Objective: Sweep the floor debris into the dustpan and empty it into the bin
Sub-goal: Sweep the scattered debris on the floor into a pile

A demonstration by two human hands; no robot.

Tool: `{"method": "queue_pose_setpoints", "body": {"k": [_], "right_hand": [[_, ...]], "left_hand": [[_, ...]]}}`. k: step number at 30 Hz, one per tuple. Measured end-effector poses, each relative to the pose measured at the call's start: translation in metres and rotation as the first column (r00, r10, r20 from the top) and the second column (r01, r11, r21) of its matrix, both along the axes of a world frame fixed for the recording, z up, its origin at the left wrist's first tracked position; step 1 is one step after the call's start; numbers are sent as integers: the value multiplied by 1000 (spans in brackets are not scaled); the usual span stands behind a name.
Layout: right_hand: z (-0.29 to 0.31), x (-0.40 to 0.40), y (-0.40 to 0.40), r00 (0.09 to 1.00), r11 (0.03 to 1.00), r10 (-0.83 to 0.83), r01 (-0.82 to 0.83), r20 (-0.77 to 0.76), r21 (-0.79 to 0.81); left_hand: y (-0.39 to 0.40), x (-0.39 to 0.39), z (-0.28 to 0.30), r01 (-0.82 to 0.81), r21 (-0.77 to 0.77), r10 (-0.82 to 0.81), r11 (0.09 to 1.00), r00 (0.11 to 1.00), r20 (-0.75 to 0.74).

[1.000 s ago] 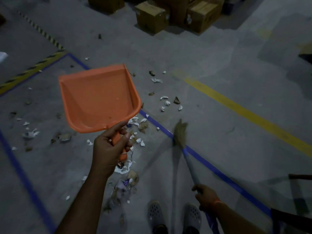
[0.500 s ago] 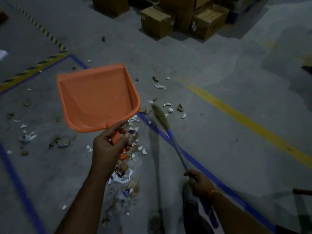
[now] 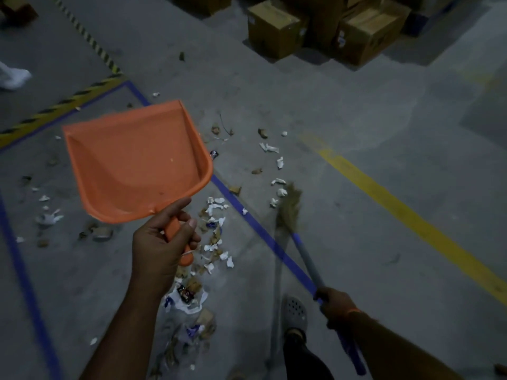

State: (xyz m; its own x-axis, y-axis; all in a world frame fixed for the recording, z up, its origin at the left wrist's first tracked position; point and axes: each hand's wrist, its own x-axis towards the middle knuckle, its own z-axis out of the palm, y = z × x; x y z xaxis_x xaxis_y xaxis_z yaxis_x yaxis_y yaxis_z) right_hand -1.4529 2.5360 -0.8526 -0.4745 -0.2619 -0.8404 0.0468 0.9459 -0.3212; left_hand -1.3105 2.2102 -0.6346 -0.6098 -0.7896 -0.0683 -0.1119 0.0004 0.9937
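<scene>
The flat orange plastic dustpan (image 3: 137, 163) is held up in the air above the grey concrete floor (image 3: 356, 165), with its open scoop facing the camera and almost nothing inside (only one or two tiny specks). The left hand (image 3: 160, 249) grips its short orange handle, with the fingers curled round it and the thumb lying along the top.

The right hand (image 3: 335, 304) is closed round the grey and blue handle of the straw-bristled broom (image 3: 290, 207). The broom head touches the floor just beside a blue tape line (image 3: 260, 229), close to some scraps.

The scattered debris of white paper scraps, brown bits and wrappers (image 3: 215, 215) lies on the floor under and beside the dustpan, mostly in a strip that runs towards the person's feet. More scraps lie at the left, inside the blue line.

A grey perforated clog (image 3: 295, 311) is on one foot near the broom handle. Further away a yellow floor line (image 3: 406, 212) runs diagonally, a yellow-black hazard stripe (image 3: 63, 105) is at the left, and brown cardboard boxes (image 3: 274, 28) stand at the top.
</scene>
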Motion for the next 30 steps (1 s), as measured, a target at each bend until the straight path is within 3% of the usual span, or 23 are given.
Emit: {"method": "queue_pose_setpoints", "body": {"k": [6,9,13,21,30], "right_hand": [[-8,-18,-66,945,941,324,-316,45,-124],[-4,-38,-82,886,867,463,-454,-4,-205],[2,-67,-77,859,817,508,-506,-67,-276],[11,-135,-34,969,950,200,-228,-141,-215],[16,-194,-69,991,999,-20,17,-135,-28]], "left_hand": [[-10,-39,6,-41,-40,42,998,998,39],[-17,-50,7,-63,-44,65,997,997,39],[-21,-64,10,-93,-33,94,995,995,26],[-32,-98,14,-88,3,88,996,996,0],[-68,-129,19,-7,-10,7,1000,1000,-15]]}}
